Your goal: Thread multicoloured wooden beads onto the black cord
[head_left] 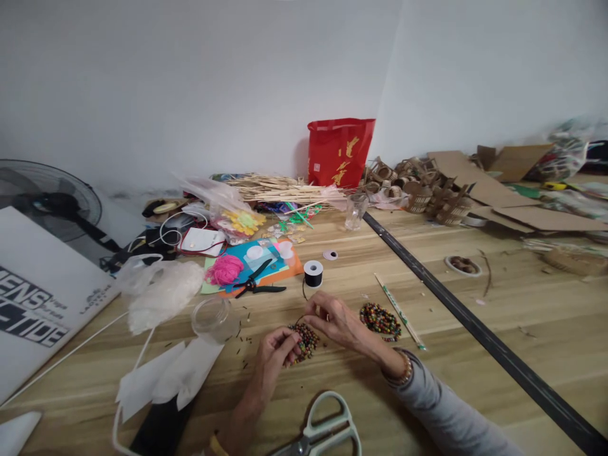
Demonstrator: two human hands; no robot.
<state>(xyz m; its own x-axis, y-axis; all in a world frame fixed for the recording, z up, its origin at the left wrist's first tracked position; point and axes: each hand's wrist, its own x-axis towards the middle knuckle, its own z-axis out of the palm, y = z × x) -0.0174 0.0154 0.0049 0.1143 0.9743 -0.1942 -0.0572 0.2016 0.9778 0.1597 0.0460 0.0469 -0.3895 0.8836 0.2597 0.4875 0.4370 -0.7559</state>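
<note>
My left hand [278, 349] has its fingers curled around a small pile of coloured beads [304, 341] on the wooden table [475, 392]. My right hand [332, 320] pinches a thin black thread just above those beads. The thread runs up to a spool of black cord [313, 273] standing behind my hands. A second pile of mixed beads [380, 320] lies just right of my right hand.
Grey-handled scissors [323, 430] lie at the near edge. Black pliers [259, 286] rest on coloured paper sheets, beside pink yarn [223, 270]. A clear jar [212, 316], white paper pieces, a chopstick [399, 311], a red bag [339, 152], cardboard scraps and a fan [47, 202] surround the area.
</note>
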